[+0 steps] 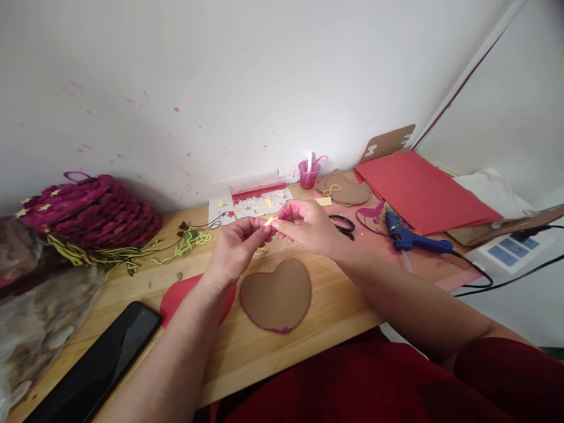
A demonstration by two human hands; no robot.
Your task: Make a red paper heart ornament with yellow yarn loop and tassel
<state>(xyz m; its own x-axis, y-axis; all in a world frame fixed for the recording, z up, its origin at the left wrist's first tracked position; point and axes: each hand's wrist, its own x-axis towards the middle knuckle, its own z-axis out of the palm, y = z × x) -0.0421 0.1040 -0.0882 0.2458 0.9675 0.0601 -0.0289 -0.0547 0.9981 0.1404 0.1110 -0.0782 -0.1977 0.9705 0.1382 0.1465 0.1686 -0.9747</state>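
Observation:
My left hand [235,247] and my right hand [306,226] meet above the wooden table [335,305], fingertips pinched together on a small yellow paper piece [269,221]. Both hands are closed on it. Just below them a brown cardboard heart [277,295] with a magenta edge lies flat on the table. A red paper shape [176,296] lies partly under my left forearm.
A black phone [94,364] lies front left. A magenta woven basket [92,208] with yellow yarn [187,242] sits at the left. Black scissors [343,224], a blue glue gun [408,237] with cable, red paper sheets [423,191], a pink cup [308,171] and a star sheet [249,204] lie behind.

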